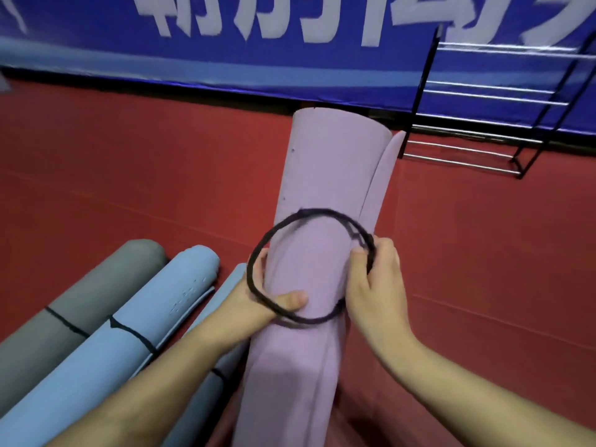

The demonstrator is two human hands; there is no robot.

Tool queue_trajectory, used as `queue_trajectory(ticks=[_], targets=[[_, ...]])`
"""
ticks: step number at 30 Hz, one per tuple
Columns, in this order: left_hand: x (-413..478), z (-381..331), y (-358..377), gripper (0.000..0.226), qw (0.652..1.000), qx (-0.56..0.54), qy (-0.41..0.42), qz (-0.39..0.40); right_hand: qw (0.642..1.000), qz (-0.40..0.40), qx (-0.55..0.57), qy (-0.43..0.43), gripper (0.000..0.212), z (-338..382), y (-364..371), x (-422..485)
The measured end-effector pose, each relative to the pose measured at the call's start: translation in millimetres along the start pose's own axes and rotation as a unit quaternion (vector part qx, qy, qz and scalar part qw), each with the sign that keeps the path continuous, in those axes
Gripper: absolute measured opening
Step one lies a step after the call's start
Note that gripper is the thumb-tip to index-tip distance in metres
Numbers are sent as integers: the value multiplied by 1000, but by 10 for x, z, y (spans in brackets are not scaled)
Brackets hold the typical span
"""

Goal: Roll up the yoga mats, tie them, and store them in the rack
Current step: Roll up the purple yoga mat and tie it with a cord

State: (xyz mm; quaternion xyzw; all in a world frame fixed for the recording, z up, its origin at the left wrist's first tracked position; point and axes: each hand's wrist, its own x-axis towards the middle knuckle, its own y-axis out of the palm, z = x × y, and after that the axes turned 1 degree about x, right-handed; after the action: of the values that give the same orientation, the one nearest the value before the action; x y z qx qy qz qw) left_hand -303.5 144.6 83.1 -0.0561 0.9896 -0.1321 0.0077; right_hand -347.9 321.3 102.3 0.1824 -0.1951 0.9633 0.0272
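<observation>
Both forearms reach up from the bottom edge and meet at the purple mat (325,175), a rolled tube that runs from near the camera out over the red floor (129,172), its far end towards the rack (483,143); whether that end rests on the floor I cannot tell. The left hand (267,295) grips the roll from its left side, thumb pressed flat on the front and fingers wrapped behind. The right hand (375,279) sits on the roll's right side, fingers curled, pinching the black band (322,211). This band is one wide loop lying over the front of the mat and over the left thumb. The mat's loose outer edge stands slightly away along its right side. Four rolled mats show: the purple one, one grey mat (96,285) and two blue, the nearer blue mat (154,311) and a second blue mat (230,282) partly hidden behind the left arm. These three lie side by side on the floor to the left, each crossed by a black tie. The rack stands against a blue banner (258,66).
</observation>
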Motion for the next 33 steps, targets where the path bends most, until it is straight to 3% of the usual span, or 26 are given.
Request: queue_trajectory(ticks=[4, 7, 11, 13, 15, 18, 23, 27, 33], targets=[[-47, -395, -160, 121, 996, 61, 41, 44, 999, 12, -26, -15, 15, 348, -215, 3], [-58, -594, -230, 110, 996, 2, 77, 54, 998, 23, -56, -13, 15, 493, -317, 40], [-133, -852, -302, 80, 977, -176, 118, 15, 996, 36, -84, -12, 18, 692, -427, 57], [-109, -920, -324, 105, 976, -196, 96, -22, 992, 48, -112, -20, 18, 757, -464, 37], [-143, -901, -322, 128, 982, -149, 119, -7, 989, 59, -136, -23, 18, 778, -442, 17], [-144, -876, -278, 140, 986, -14, 164, -8, 989, 48, -138, -31, 17, 798, -391, 35], [-116, -896, -233, 155, 982, 106, 133, -78, 984, 36, -166, -57, 31, 805, -371, 66], [-92, -938, -150, 126, 967, 82, 189, -150, 993, -25, -74, -86, 34, 926, -330, 121], [75, -1161, -236, 83, 941, 43, 243, -232, 990, -64, -69, -106, 35, 1108, -430, 307]])
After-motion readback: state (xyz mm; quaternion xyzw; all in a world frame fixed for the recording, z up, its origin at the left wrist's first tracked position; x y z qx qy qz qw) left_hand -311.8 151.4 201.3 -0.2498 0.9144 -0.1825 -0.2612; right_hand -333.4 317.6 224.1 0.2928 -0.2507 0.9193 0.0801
